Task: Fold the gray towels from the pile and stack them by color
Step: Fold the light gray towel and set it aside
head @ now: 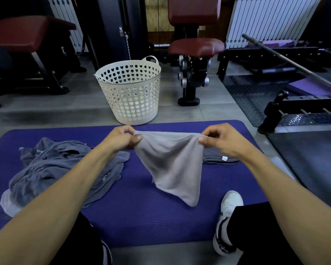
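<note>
A light gray towel point(172, 165) hangs in the air above the purple mat point(141, 222), stretched by its top edge. My left hand point(120, 139) pinches its left top corner and my right hand point(220, 140) pinches its right top corner. The towel's lower part droops to a point just over the mat. A loose pile of darker gray towels point(52, 169) lies on the mat at the left, partly under my left forearm. A folded dark gray towel stack point(216, 158) with a small white tag lies on the mat behind my right hand.
A white perforated laundry basket point(130, 92) stands on the floor just beyond the mat. Gym benches and a seat machine point(195, 48) stand behind it, a barbell rack point(294, 104) at the right. My white shoe point(227, 217) rests on the mat's near right edge.
</note>
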`<move>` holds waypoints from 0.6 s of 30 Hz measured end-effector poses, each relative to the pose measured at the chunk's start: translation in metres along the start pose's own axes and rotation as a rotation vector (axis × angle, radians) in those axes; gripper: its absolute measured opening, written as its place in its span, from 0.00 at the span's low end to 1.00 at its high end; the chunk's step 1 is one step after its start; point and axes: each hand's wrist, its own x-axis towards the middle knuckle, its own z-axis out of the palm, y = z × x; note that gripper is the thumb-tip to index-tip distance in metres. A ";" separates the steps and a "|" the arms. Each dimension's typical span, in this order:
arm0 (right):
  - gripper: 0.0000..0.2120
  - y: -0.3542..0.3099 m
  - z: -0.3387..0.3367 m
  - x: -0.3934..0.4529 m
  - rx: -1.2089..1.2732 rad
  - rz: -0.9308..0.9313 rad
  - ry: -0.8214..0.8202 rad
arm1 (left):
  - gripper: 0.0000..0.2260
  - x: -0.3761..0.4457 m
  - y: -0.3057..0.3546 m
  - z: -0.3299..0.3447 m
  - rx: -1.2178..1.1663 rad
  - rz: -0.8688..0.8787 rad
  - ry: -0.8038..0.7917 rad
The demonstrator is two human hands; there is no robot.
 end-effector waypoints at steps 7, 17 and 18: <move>0.05 -0.003 -0.006 -0.007 0.134 0.053 -0.012 | 0.10 0.001 0.006 -0.002 -0.064 -0.016 0.060; 0.01 0.012 -0.005 0.014 0.082 0.278 0.065 | 0.02 0.011 -0.003 -0.004 0.044 -0.084 -0.136; 0.01 0.015 -0.003 0.021 0.072 0.293 0.076 | 0.03 0.019 -0.008 -0.003 0.024 -0.084 -0.097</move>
